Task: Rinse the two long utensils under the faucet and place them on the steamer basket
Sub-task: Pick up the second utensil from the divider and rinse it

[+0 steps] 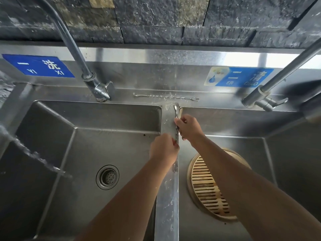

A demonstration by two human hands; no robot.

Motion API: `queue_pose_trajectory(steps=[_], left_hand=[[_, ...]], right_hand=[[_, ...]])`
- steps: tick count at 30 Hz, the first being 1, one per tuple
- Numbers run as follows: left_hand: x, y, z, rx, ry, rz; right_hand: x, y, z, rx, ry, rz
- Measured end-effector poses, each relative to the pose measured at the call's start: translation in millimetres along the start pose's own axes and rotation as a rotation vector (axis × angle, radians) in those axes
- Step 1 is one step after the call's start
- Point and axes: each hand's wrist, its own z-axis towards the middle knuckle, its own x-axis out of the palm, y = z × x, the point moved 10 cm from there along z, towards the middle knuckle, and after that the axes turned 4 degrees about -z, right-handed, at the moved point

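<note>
So far, both hands, left hand (163,150) and right hand (188,128), grasping one spoon (176,110) over divider; second utensil (165,97) lies on counter; steamer basket (206,186) empty.

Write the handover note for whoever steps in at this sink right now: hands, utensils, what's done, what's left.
Left hand and right hand both grip one long spoon-like utensil over the divider between the basins.
Second utensil, a thin twisted fork, lies on the back ledge.
Steamer basket sits in the right basin, nothing on the part that shows.
No water visibly runs from the left faucet or right faucet.
Done: nothing placed.
Left: rinse both, set them on the basket.
</note>
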Motion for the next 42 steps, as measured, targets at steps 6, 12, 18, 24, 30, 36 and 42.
queue_pose_trajectory(steps=[6,12,18,24,30,36,42], left_hand=[[-5,1,2,-0.003,-0.031,-0.011],[-5,4,1,-0.006,-0.015,-0.039],[-4,5,1,-0.020,0.012,-0.052],[-6,10,-4,-0.060,0.029,-0.181],[-17,28,2,-0.158,0.017,-0.507],[-79,31,51,-0.048,-0.333,-0.390],[-105,15,84,0.170,-0.341,0.374]], right_hand=[[2,-4,3,0.015,-0.004,0.023],[3,-6,6,0.018,0.010,0.029],[0,-9,6,0.030,0.018,0.123],[-15,-5,5,0.035,-0.024,0.153],[-39,60,20,-0.170,-0.125,-0.183],[-12,129,31,-0.437,-0.095,-0.557],[20,162,35,-0.659,-0.115,-0.975]])
